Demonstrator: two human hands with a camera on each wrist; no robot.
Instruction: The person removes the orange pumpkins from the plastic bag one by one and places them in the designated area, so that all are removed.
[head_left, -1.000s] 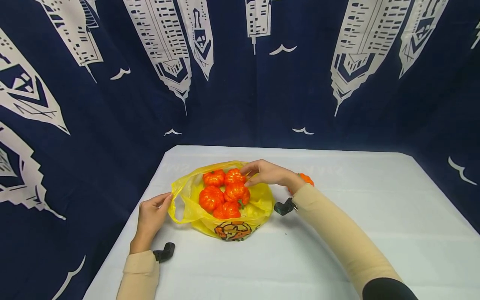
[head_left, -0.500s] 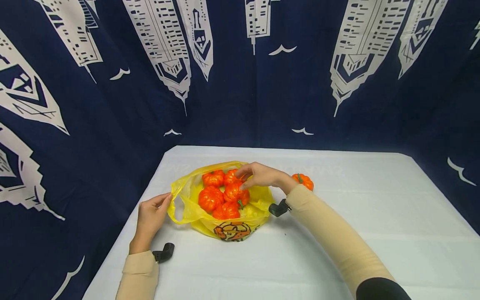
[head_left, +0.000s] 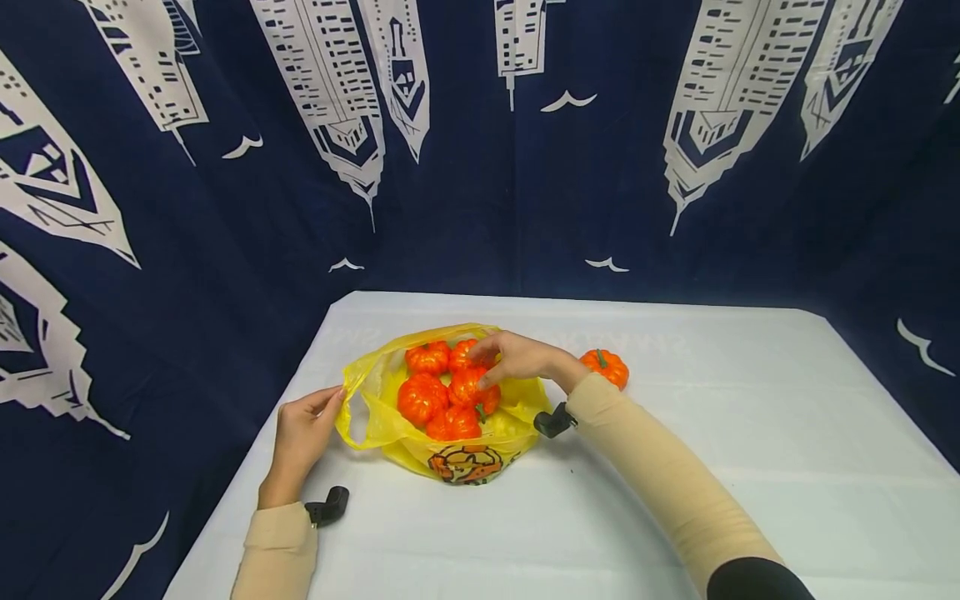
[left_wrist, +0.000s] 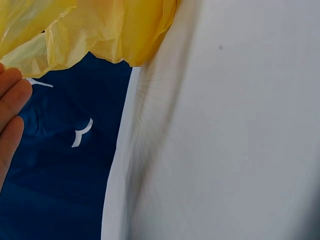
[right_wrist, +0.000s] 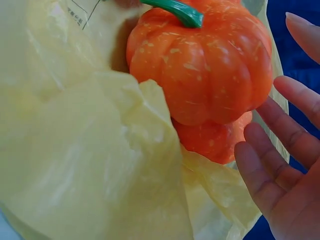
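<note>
A yellow plastic bag [head_left: 408, 454] lies on the table with its mouth spread, holding several orange toy pumpkins. My left hand [head_left: 300, 433] pinches the bag's left handle between thumb and fingers; in the left wrist view only some fingers [left_wrist: 12, 97] show beside the yellow film. Over the bag's back right side, my right hand [head_left: 528, 357] reaches in among the pumpkins. The right wrist view has its fingers [right_wrist: 287, 130] spread beside a pumpkin with a green stem [right_wrist: 200, 70], none closed round it. Whether a fingertip touches it, I cannot tell.
One more orange pumpkin [head_left: 606, 368] sits on the white table [head_left: 750, 417] right of the bag, behind my right forearm. A navy cloth [head_left: 465, 208] with white building prints hangs behind the table and down its left side.
My right hand has moved slightly left and towards me, over the pumpkins in the bag. Its arm has uncovered the lone pumpkin. The left hand keeps its pinch on the bag handle.
</note>
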